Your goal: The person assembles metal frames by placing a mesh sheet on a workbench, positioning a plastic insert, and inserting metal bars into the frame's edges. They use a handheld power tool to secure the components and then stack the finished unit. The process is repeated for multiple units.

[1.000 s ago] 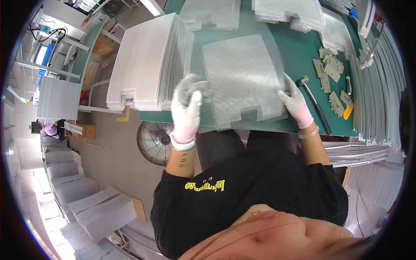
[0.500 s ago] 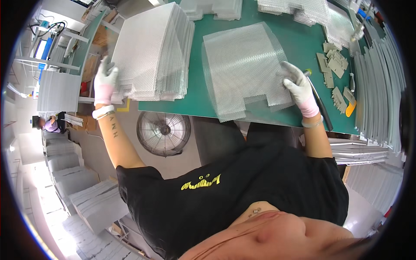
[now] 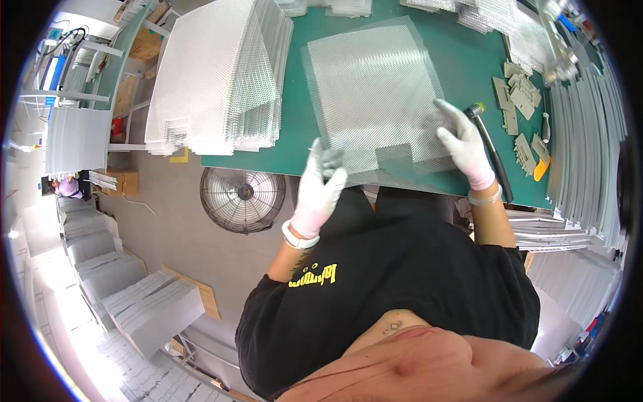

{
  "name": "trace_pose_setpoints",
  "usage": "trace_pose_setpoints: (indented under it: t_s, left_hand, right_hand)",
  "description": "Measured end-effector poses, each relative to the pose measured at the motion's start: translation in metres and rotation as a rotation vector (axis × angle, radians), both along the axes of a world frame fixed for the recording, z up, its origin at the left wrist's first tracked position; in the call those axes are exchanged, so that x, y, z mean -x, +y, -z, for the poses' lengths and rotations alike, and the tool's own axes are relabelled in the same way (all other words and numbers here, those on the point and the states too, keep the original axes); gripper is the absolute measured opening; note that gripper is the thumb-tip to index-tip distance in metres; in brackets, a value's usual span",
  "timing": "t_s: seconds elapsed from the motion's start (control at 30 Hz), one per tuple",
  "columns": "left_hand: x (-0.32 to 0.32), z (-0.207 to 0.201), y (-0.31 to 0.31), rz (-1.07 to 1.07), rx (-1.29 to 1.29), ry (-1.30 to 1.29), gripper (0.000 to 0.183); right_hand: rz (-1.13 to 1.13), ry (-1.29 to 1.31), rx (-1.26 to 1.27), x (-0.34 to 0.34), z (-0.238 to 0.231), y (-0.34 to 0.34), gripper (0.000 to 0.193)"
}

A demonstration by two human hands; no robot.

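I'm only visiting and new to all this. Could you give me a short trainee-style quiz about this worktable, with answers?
1. Open question: Which tool lies on the green table, just to the right of the right grip?
2. True or false: The gloves are white with pink cuffs.
3. Fill in the blank: The tall mesh stack lies to the ____ of the notched mesh in front of the person.

Key:
1. A hammer with a black handle.
2. True.
3. Left.

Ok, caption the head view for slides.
White-gloved left hand and right hand flank notched silver mesh sheets on green tabletop.
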State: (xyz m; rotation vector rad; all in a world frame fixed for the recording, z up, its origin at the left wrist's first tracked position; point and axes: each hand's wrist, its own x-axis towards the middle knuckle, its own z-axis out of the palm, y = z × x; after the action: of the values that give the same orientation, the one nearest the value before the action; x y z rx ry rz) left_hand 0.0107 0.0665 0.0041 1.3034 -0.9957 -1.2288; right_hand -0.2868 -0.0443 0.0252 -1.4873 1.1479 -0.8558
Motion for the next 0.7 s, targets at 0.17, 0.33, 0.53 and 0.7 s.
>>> trace_pose_setpoints:
  t_s: [0.17, 0.33, 0.53, 0.7]
  left_hand:
    - [0.014, 0.009, 0.006, -0.271, 0.335, -0.561, 0.085]
    - [-0.007, 0.023, 0.01, -0.102, 0.225, -0.749, 0.069]
    - [0.008, 0.002, 0.013, -0.261, 0.211, -0.551, 0.066]
    - [-0.005, -0.003, 0.006, -0.092, 0.0, -0.407, 0.078]
  right_hand:
    - [-0.058, -0.039, -0.191, 0.0, -0.018, 0.01, 0.063]
    - [-0.054, -0.331, -0.233, 0.001, 0.009, 0.009, 0.072]
    - [-0.034, 0.182, 0.144, -0.007, -0.004, 0.017, 0.063]
    - [-0.137, 0.19, -0.024, -0.005, -0.023, 0.008, 0.066]
